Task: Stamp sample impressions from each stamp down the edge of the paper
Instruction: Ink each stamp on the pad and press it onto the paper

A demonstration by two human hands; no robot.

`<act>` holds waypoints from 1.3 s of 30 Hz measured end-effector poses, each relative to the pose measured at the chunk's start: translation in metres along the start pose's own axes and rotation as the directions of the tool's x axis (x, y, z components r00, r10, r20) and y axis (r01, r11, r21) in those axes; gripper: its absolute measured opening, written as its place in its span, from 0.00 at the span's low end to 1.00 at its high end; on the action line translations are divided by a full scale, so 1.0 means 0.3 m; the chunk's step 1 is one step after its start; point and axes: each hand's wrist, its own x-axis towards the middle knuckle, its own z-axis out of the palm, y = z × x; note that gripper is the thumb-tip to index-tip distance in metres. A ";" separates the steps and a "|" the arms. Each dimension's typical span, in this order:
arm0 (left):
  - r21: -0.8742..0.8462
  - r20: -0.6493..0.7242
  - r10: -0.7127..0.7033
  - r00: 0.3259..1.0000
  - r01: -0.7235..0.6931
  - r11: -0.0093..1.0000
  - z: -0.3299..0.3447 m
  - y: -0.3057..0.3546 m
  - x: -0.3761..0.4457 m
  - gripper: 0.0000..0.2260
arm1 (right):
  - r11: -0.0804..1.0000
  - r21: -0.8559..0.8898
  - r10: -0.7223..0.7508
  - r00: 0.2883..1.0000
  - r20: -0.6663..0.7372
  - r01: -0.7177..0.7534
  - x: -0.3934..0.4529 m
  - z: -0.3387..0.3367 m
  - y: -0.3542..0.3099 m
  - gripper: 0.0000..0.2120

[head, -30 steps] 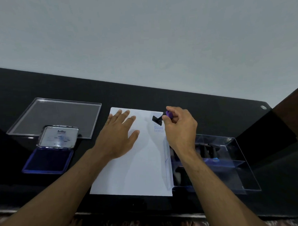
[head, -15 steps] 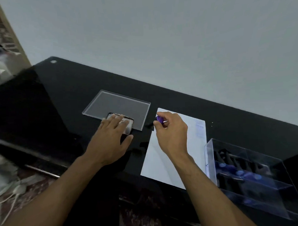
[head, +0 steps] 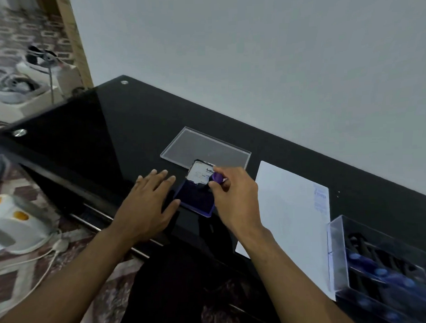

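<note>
While our right hand [head: 235,199] pinches the stamp [head: 217,177] by its purple handle, fingers curled tight round it, the stamp sits over the open ink pad [head: 196,198] — whether its face touches the dark blue pad we cannot tell. Our left hand [head: 148,207] lies flat on the black worktop [head: 124,140] just left of the pad, fingers straight and spread, its grip holding nothing. Behind the pad its lid stands raised, and beyond that lies a clear plastic lid [head: 204,147]. To the right lies the white paper [head: 286,207], with faint blue impressions [head: 320,198] along its far right edge. Nearer still to the right stands a clear box [head: 384,266] of other stamps.
</note>
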 end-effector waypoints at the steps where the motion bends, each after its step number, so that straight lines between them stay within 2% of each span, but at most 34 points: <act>1: -0.001 0.000 0.002 1.000 -0.002 1.000 0.005 -0.008 -0.002 0.34 | 1.000 -0.016 -0.018 1.000 0.005 0.018 -0.002 0.002 -0.003 0.11; 6: -0.004 0.021 0.017 1.000 -0.017 1.000 0.028 -0.029 0.005 0.34 | 0.994 -0.056 -0.093 0.995 0.042 0.096 -0.011 0.000 -0.018 0.12; 11: 0.036 -0.009 0.036 0.999 -0.036 0.999 0.055 -0.043 -0.003 0.32 | 0.990 -0.090 -0.100 0.990 0.099 0.109 -0.009 0.014 -0.020 0.14; 16: 0.048 -0.024 0.040 0.999 -0.038 0.998 0.064 -0.044 -0.001 0.30 | 0.991 -0.095 -0.080 0.983 0.163 0.097 0.004 0.036 -0.025 0.15; 21: 0.057 -0.043 0.043 0.998 -0.040 0.998 0.070 -0.045 -0.003 0.29 | 0.975 -0.184 -0.068 0.960 0.271 0.121 0.017 0.067 -0.017 0.15; 28: 0.061 -0.058 0.048 0.997 -0.044 0.997 0.078 -0.048 -0.002 0.29 | 0.956 -0.266 -0.025 0.938 0.344 0.123 0.038 0.055 -0.029 0.16; 39: 0.049 -0.047 0.040 0.998 -0.037 0.998 0.074 -0.045 -0.003 0.30 | 0.950 -0.294 0.003 0.940 0.340 0.103 0.048 0.053 -0.036 0.15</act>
